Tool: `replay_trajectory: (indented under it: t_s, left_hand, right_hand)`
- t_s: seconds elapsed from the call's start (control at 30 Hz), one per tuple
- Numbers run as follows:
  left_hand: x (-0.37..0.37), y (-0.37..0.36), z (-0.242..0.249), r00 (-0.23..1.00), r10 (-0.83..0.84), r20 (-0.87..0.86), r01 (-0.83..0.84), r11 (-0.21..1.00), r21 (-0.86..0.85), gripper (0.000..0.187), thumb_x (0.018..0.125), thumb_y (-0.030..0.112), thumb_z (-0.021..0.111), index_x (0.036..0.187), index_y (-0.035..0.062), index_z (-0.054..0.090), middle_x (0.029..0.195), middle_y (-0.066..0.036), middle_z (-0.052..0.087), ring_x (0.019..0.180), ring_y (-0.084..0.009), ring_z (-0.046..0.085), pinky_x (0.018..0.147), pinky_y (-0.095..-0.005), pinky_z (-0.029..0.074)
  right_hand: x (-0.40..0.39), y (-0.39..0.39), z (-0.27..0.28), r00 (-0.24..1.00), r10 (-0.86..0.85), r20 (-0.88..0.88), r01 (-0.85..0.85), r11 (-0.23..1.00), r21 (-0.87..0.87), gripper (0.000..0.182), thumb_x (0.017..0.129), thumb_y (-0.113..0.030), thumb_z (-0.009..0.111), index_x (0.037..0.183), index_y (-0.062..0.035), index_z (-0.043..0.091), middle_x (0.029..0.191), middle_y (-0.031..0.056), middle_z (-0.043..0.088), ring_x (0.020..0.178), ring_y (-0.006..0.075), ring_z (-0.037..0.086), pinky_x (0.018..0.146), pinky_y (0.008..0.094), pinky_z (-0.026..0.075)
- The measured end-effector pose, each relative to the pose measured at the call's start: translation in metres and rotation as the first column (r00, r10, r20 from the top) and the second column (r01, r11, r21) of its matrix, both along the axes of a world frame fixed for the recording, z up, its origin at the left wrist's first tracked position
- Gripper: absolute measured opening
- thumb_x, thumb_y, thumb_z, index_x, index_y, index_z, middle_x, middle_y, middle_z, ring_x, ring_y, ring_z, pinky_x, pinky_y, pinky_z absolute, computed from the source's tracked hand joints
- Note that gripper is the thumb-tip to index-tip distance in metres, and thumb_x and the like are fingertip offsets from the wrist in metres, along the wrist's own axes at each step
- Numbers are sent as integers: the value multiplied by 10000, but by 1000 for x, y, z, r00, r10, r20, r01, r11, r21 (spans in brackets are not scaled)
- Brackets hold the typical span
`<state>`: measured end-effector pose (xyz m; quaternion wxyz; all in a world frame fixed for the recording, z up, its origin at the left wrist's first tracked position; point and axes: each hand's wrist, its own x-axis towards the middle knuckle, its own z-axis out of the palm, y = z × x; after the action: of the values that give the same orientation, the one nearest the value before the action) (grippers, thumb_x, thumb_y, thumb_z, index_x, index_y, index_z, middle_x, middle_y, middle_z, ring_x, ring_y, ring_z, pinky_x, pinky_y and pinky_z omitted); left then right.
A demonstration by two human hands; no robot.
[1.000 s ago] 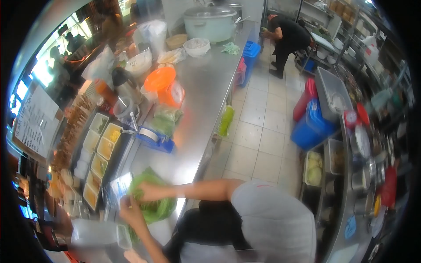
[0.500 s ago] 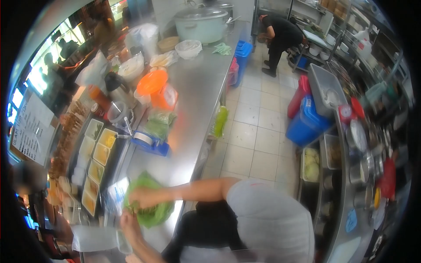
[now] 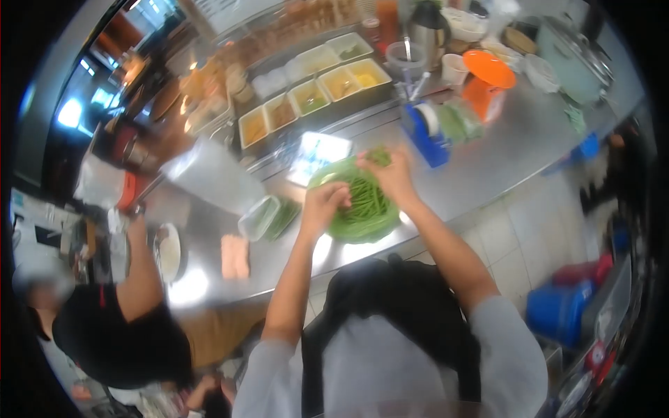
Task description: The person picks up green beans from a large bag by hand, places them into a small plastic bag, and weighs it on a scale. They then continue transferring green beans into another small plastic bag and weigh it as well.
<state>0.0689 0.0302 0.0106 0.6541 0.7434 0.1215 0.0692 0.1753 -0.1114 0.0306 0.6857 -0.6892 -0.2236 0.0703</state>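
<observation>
A green plastic bag (image 3: pixel 359 233), spread open like a bowl, sits on the steel counter with cut green beans (image 3: pixel 367 200) inside. My left hand (image 3: pixel 326 202) is at the bag's left side, fingers curled in; whatever they hold is hidden. Over the far right rim, my right hand (image 3: pixel 390 175) is closed around a small bunch of green bean pieces (image 3: pixel 378 156). A clear container (image 3: pixel 261 217) with green pieces lies left of the bag. Just beyond the bag is a bright, flat white-and-blue item (image 3: pixel 319 157).
Behind stand several food trays (image 3: pixel 309 97). To the right are a blue tape dispenser (image 3: pixel 426 136), a bagged green bundle (image 3: pixel 456 120) and an orange scale (image 3: pixel 488 73). A folded pink cloth (image 3: pixel 235 256) lies left. A co-worker (image 3: pixel 122 334) stands at the left, arm over the counter.
My view has swung left, bringing the co-worker and pink cloth into sight. My hands, earlier close together over the bag, are now apart, the right one raised with bean pieces.
</observation>
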Motion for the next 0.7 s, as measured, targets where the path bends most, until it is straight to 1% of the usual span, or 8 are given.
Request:
replay_trajectory:
  t_s: [0.13, 0.2, 0.3, 0.4, 0.43, 0.5, 0.57, 0.7]
  left_hand:
    - [3, 0, 16, 998, -5, 62, 21, 966, -260, 109, 879, 119, 544, 895, 22, 592, 733, -2, 578, 670, -81, 521, 641, -214, 410]
    - [5, -4, 19, 998, 16, 65, 9, 930, -368, 93, 875, 108, 541, 894, 30, 588, 727, 5, 566, 671, -76, 501, 645, -207, 384]
    - [9, -8, 24, 959, 32, 282, 126, 843, -523, 82, 868, 100, 551, 896, 36, 593, 734, -1, 558, 665, -81, 499, 648, -210, 391]
    - [15, -5, 23, 961, 57, 269, 22, 959, -283, 117, 849, 111, 577, 939, 40, 600, 757, -24, 576, 697, -97, 521, 664, -230, 408]
    - [16, -3, 11, 984, 37, 173, -40, 999, 14, 132, 819, 102, 595, 931, 35, 616, 790, -64, 596, 707, -156, 546, 689, -262, 422]
    - [21, -3, -11, 996, 57, 72, -77, 947, 313, 150, 788, 93, 613, 923, 29, 631, 822, -105, 617, 717, -214, 571, 715, -294, 436]
    - [31, -12, -28, 993, -39, 116, -64, 639, 767, 167, 732, 123, 641, 879, 47, 660, 876, -160, 618, 738, -315, 580, 724, -382, 449]
    - [41, -29, -25, 999, -19, 37, -21, 539, 842, 160, 711, 110, 650, 850, 31, 654, 778, -178, 600, 781, -351, 557, 741, -424, 436]
  right_hand:
    - [5, 7, -17, 949, 79, -305, -23, 983, 181, 137, 755, -103, 674, 855, -20, 633, 771, 46, 631, 623, 117, 554, 602, 243, 457]
    - [9, 3, -26, 620, 399, -676, -172, 909, 378, 142, 772, -84, 651, 896, -52, 590, 707, 12, 572, 556, 83, 468, 500, 223, 398]
    - [-4, 8, -33, 353, 533, -769, -124, 841, 526, 174, 781, -111, 646, 920, -75, 547, 647, -20, 486, 503, 63, 387, 442, 211, 328]
    - [-6, 7, -22, 529, 317, -788, 71, 908, 413, 198, 799, -168, 640, 933, -75, 529, 620, -36, 442, 478, 75, 386, 448, 206, 334]
    - [-2, 5, -19, 527, 316, -789, 68, 910, 410, 198, 799, -168, 640, 933, -75, 529, 620, -36, 442, 478, 75, 386, 448, 206, 334]
    - [12, -5, -15, 619, 323, -716, 112, 866, 487, 187, 803, -216, 641, 866, -73, 539, 578, -45, 409, 461, 80, 371, 449, 209, 322]
    - [18, -12, -14, 668, 322, -671, 1, 901, 433, 161, 820, -221, 628, 858, -90, 542, 566, -59, 398, 480, 61, 376, 436, 197, 303]
    - [11, -21, -1, 779, 270, -566, -219, 963, 157, 164, 851, -254, 601, 819, -94, 592, 547, -77, 384, 511, 24, 381, 446, 185, 273]
